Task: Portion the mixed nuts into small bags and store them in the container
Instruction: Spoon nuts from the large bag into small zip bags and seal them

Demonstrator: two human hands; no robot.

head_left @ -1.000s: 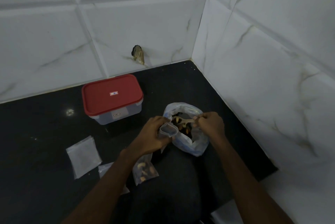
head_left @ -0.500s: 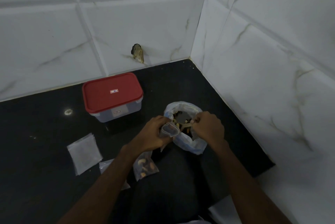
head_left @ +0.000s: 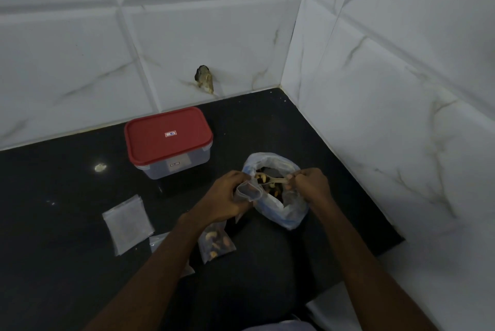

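Pouch (head_left: pixel 215 241), one, clear plastic, lumpy with nuts, lies nearest on black counter (head_left: pixel 67 263). Flat empties (head_left: pixel 127 223) to its left, count unclear. Left hand (head_left: pixel 227 196) grips one open pouch (head_left: pixel 247 191); right hand (head_left: pixel 308 186) pinches pale spoon (head_left: pixel 277 180) over crumpled nut sack (head_left: pixel 289 215). Beyond: one rectangular tub (head_left: pixel 167 137), red lid on.

**Bare arms, a sliver of clothing**

The left hand (head_left: pixel 227 196) and right hand (head_left: pixel 308 186) are uncovered, and so are both wrists. The left forearm (head_left: pixel 166 263) and right forearm (head_left: pixel 356 258) show bare right down to the bottom edge of the view. Between them, at that edge, lies a narrow strip of cloth (head_left: pixel 281 326), pale grey-blue. Above it is a matte dark rounded shape (head_left: pixel 241 271). The dim light does not show whether this is a clothed knee.
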